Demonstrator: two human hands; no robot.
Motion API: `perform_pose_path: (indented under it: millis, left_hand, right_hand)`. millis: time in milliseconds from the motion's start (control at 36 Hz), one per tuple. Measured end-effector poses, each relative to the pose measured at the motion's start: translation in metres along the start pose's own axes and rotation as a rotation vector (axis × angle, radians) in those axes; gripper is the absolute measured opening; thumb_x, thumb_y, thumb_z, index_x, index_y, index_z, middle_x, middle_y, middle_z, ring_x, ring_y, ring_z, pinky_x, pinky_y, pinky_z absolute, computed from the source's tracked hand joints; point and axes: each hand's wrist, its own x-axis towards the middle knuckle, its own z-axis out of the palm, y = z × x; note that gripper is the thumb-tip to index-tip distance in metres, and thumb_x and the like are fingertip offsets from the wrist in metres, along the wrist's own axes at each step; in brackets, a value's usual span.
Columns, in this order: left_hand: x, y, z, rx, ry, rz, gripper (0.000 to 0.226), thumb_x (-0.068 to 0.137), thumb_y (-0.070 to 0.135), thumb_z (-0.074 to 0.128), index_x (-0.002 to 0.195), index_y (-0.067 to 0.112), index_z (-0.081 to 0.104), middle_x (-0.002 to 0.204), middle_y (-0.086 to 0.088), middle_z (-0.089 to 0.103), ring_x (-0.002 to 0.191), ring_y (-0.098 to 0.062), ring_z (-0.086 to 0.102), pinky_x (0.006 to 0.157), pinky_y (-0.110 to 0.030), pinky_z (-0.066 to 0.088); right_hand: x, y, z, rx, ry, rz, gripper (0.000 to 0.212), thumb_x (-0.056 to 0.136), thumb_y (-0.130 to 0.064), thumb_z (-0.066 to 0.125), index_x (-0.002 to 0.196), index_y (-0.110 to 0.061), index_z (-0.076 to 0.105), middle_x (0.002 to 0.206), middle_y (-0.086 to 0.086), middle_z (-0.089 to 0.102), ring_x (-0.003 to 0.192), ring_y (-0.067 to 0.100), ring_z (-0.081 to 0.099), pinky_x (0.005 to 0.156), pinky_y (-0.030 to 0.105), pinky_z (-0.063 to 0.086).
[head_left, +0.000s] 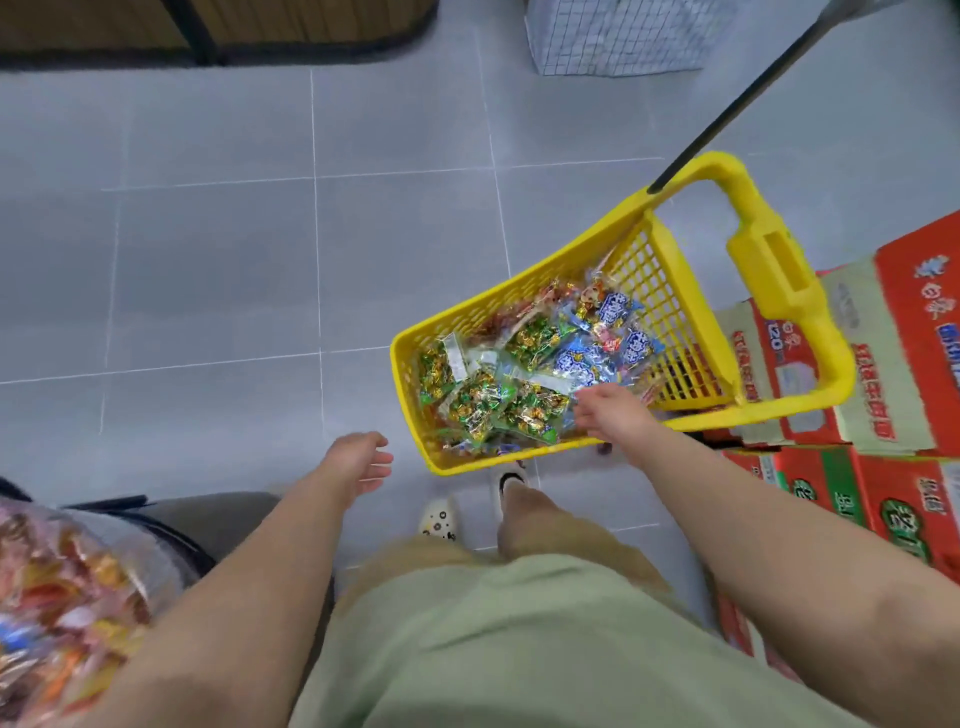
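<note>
- Currently, the right hand (608, 413) is over the near edge of the yellow basket (410, 364), toward its near right corner.
- Grip, right hand: fingers loosely spread and slightly bent, pointing across the basket; nothing is enclosed in them. Whether the fingertips touch the packets below cannot be told.
- Grip, left hand (358, 462): palm turned inward, fingers relaxed and half extended, holding nothing. It is outside the basket, just beside its near left corner, apart from the rim.
- The basket stands on the grey tiled floor (208, 270). Its yellow handle (769, 260) rises at the far end, with a black pole (753, 93) running up from it.
- Contents: green sweet packets (483, 400) fill the near left part; blue sweet packets (576, 364) lie toward the middle and far right side.
- Red cartons (909, 338) are stacked against the basket's right side.
- A clear bag of mixed sweets (57, 597) lies at the person's left, well apart from the basket.
</note>
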Motion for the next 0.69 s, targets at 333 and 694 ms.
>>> perform_pose_path:
  millis: [333, 694]
  left_hand:
    - [0.070, 0.039, 0.054, 0.137, 0.147, -0.009, 0.054, 0.099, 0.036, 0.046, 0.141, 0.003, 0.036, 0.136, -0.025, 0.049, 0.123, -0.039, 0.050, 0.100, -0.041, 0.041]
    - [0.100, 0.029, 0.074, 0.152, 0.143, 0.030, 0.047, 0.105, 0.035, 0.028, 0.130, -0.003, 0.039, 0.129, -0.026, 0.052, 0.119, -0.038, 0.050, 0.091, -0.037, 0.038]
  right_hand:
    - [0.081, -0.070, 0.048, -0.680, -0.293, -0.124, 0.033, 0.092, -0.027, 0.054, 0.121, -0.012, 0.055, 0.089, 0.004, 0.061, 0.070, 0.013, 0.053, 0.060, 0.024, 0.041]
    - [0.101, -0.053, 0.092, -0.918, -0.307, -0.028, 0.065, 0.086, -0.044, 0.062, 0.135, -0.004, 0.045, 0.134, 0.014, 0.052, 0.119, 0.028, 0.051, 0.093, 0.031, 0.043]
